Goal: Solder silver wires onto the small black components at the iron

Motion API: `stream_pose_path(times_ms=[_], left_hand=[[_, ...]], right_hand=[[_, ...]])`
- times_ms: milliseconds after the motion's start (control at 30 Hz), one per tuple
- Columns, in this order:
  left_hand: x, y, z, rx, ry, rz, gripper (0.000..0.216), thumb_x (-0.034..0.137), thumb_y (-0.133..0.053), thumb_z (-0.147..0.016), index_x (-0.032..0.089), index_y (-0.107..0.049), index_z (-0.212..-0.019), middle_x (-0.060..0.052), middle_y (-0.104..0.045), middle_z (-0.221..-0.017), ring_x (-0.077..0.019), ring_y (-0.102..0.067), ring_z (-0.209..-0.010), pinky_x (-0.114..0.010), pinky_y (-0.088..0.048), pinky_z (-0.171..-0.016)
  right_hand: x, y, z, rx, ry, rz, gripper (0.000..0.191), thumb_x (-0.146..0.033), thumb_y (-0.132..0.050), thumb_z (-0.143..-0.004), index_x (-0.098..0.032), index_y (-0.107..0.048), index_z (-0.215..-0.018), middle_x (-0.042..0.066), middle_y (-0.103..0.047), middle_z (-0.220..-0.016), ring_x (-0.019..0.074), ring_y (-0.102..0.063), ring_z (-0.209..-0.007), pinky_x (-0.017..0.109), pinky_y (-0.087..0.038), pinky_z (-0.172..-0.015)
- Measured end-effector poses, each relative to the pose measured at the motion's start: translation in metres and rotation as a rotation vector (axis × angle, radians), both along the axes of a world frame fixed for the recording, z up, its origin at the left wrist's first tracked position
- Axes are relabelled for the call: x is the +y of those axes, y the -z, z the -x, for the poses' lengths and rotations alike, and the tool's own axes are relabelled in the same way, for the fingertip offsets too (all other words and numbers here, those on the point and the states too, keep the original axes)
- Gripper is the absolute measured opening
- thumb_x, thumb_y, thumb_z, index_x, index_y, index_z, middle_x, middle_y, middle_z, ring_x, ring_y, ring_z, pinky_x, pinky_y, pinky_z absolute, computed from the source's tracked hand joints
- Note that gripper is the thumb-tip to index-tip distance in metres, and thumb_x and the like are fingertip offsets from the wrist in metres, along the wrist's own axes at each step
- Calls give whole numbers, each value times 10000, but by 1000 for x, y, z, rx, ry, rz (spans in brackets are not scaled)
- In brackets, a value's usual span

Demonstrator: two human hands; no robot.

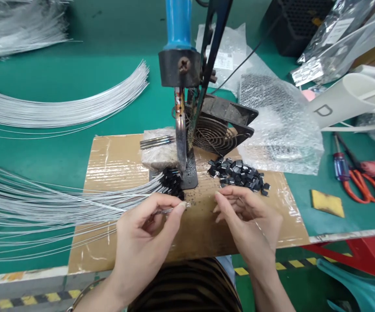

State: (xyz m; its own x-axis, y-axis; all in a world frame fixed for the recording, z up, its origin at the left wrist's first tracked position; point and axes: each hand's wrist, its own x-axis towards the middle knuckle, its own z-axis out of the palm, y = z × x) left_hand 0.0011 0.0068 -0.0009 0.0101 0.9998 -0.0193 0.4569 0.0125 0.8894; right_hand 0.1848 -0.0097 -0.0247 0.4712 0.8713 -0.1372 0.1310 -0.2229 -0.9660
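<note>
My left hand (pixel 151 234) is closed in a pinch, with a thin wire (pixel 165 211) between thumb and forefinger. The wire's tip shows just past the thumb, below the soldering iron (pixel 181 143), which hangs tip down from a stand. Just above this hand lies a bundle of white wires with black connectors (pixel 172 184) on their ends. My right hand (pixel 250 221) is closed, thumb and forefinger pressed together; a thin shiny wire (pixel 260 229) crosses its palm, its end hidden in the fingers. A pile of loose black connectors (pixel 239 174) sits just beyond that hand.
Cardboard (pixel 109 160) covers the middle of the green table. Behind the iron stands a fan (pixel 220 125); a wrapped block (pixel 158 158) is beside it. More white wires (pixel 76 113) lie left. Scissors (pixel 363 186), a yellow sponge (pixel 327 203) and a white mug (pixel 343 102) are right.
</note>
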Motion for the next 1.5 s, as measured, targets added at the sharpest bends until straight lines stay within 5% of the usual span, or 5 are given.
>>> stream_pose_path(times_ms=[300,767,1333,1500], left_hand=[[5,-4,4,0,23,47,96,274,-716,-929,232,-731,-843,31,-661,-664,-93,-535,-521,-198,-384,-467],[14,-24,-1,-233,70,191,132,194,-735,-891,208,-743,-759,-24,-822,-846,-145,-763,-718,-178,-584,-642],[11,-19,1,-217,75,194,131,177,-721,-922,225,-719,-800,9,-792,-906,-110,-730,-758,-156,-535,-636],[14,-19,-2,-221,66,166,144,145,-712,-915,226,-719,-797,32,-778,-862,-82,-712,-741,-126,-544,-673]], right_hand=[[3,-14,12,338,-114,-70,87,-242,-820,-901,-231,-818,-987,-3,-759,-712,130,-730,-580,213,-651,-556],[8,-15,32,620,-198,1,85,-295,-839,-890,-218,-831,-857,-37,-679,-548,55,-573,-390,121,-517,-395],[2,-12,36,517,-209,-52,47,-295,-795,-939,-272,-824,-911,-56,-649,-617,49,-559,-430,149,-471,-429],[-4,-8,30,227,-290,-155,334,-373,-462,-1112,-309,-767,-1232,-10,-561,-844,91,-517,-596,256,-451,-560]])
